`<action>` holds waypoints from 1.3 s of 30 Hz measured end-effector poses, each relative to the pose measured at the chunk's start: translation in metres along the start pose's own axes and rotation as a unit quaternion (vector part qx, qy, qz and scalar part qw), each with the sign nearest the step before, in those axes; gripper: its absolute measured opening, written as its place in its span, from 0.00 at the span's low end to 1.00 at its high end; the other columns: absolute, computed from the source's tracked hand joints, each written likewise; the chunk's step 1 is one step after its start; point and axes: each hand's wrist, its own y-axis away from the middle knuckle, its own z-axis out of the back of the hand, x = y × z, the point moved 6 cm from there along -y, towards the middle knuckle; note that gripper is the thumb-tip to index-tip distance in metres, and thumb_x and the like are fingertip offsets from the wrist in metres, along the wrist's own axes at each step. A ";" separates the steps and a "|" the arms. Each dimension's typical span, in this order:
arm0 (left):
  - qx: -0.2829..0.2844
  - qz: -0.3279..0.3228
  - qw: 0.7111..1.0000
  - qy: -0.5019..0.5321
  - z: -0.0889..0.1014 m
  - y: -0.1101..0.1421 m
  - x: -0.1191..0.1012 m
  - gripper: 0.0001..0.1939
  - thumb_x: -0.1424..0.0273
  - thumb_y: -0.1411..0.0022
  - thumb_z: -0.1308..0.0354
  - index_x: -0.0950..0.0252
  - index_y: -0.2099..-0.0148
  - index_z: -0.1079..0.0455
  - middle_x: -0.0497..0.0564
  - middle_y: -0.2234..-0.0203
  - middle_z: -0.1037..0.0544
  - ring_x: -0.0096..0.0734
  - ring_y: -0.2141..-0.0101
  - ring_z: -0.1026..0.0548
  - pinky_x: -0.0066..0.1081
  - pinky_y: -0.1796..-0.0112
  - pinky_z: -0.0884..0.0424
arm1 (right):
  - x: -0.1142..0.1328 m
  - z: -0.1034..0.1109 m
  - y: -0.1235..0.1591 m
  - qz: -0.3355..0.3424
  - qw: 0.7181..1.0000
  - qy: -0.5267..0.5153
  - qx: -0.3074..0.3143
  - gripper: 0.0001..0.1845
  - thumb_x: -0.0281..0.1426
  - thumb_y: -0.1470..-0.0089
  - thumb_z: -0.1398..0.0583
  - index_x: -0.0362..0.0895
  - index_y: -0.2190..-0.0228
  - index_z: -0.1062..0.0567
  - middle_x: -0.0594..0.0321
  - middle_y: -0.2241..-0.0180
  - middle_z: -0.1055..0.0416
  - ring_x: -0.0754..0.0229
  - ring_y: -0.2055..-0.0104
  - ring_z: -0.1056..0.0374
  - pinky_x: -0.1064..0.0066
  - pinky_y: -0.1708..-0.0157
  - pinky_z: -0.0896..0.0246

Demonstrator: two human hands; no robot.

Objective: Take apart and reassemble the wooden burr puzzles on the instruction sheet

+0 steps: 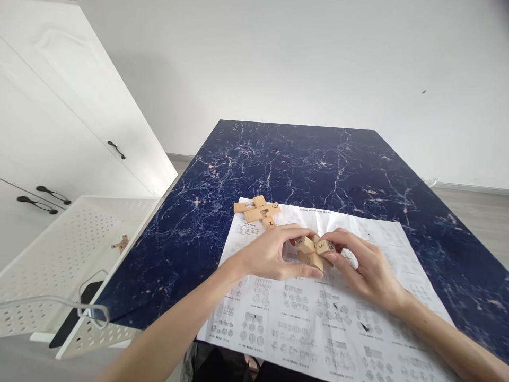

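Several wooden puzzle pieces (311, 253), some marked with handwritten numbers, are joined in a cross-like cluster between my hands, just over the printed sheet. My left hand (282, 252) curls around its left side, thumb along the near edge. At the right, my right hand (360, 260) pinches the piece marked 3 (324, 246) between thumb and fingers. Beyond my left hand lies a second group of flat, crossed wooden pieces (258, 212), also numbered, at the sheet's far left corner. My fingers hide parts of the held cluster.
A creased instruction sheet (290, 331) with small printed diagrams covers the near part of the dark blue marbled table (286, 164). To the left stands a white perforated basket (63, 233) with a small wooden cross (120, 244) inside. White cabinets (75, 106) rise behind it.
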 end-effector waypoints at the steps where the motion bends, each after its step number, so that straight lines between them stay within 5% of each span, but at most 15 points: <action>1: 0.006 -0.003 1.000 0.003 0.000 0.000 -0.001 0.24 0.55 0.38 0.25 0.60 0.45 0.23 0.52 0.55 0.20 0.41 0.55 0.23 0.40 0.52 0.28 | 0.000 0.000 0.000 0.000 1.000 -0.005 0.004 0.06 0.32 0.25 0.42 0.48 0.51 0.26 0.62 0.66 0.25 0.59 0.69 0.31 0.68 0.70 0.33; 10: 0.027 -0.003 1.000 0.004 -0.002 -0.001 -0.003 0.21 0.53 0.38 0.26 0.60 0.51 0.23 0.49 0.63 0.24 0.36 0.61 0.27 0.36 0.57 0.31 | 0.001 0.001 -0.002 -0.006 0.999 -0.034 0.016 0.05 0.34 0.25 0.42 0.49 0.52 0.26 0.63 0.66 0.25 0.60 0.69 0.30 0.69 0.68 0.32; 16: -0.058 -0.011 0.996 -0.064 -0.001 -0.001 0.004 0.31 0.55 0.44 0.22 0.60 0.43 0.27 0.55 0.50 0.21 0.44 0.52 0.23 0.43 0.50 0.28 | -0.004 -0.001 -0.001 0.011 0.999 0.043 0.012 0.04 0.33 0.27 0.42 0.48 0.53 0.27 0.65 0.69 0.28 0.62 0.74 0.34 0.69 0.74 0.38; 21: -0.074 -0.022 0.991 -0.111 -0.002 0.001 0.006 0.31 0.53 0.43 0.24 0.60 0.43 0.29 0.55 0.51 0.21 0.45 0.52 0.23 0.45 0.49 0.27 | 0.000 -0.001 -0.003 0.036 0.995 0.096 -0.006 0.03 0.32 0.26 0.42 0.47 0.55 0.29 0.66 0.72 0.29 0.63 0.78 0.37 0.70 0.77 0.41; 29: -0.131 -0.050 0.966 -0.219 -0.004 0.002 0.003 0.31 0.51 0.43 0.25 0.60 0.46 0.31 0.53 0.55 0.22 0.45 0.55 0.23 0.49 0.42 0.34 | -0.005 -0.002 0.001 -0.041 0.995 0.083 -0.031 0.06 0.36 0.27 0.42 0.48 0.59 0.29 0.63 0.72 0.23 0.60 0.76 0.30 0.69 0.76 0.37; 39: -0.107 -0.064 0.981 -0.146 -0.003 0.004 -0.005 0.30 0.54 0.42 0.24 0.60 0.44 0.29 0.52 0.54 0.20 0.43 0.53 0.23 0.44 0.47 0.30 | -0.002 0.002 0.000 -0.004 0.999 0.029 -0.032 0.06 0.36 0.25 0.42 0.48 0.57 0.28 0.63 0.70 0.26 0.60 0.73 0.31 0.69 0.73 0.35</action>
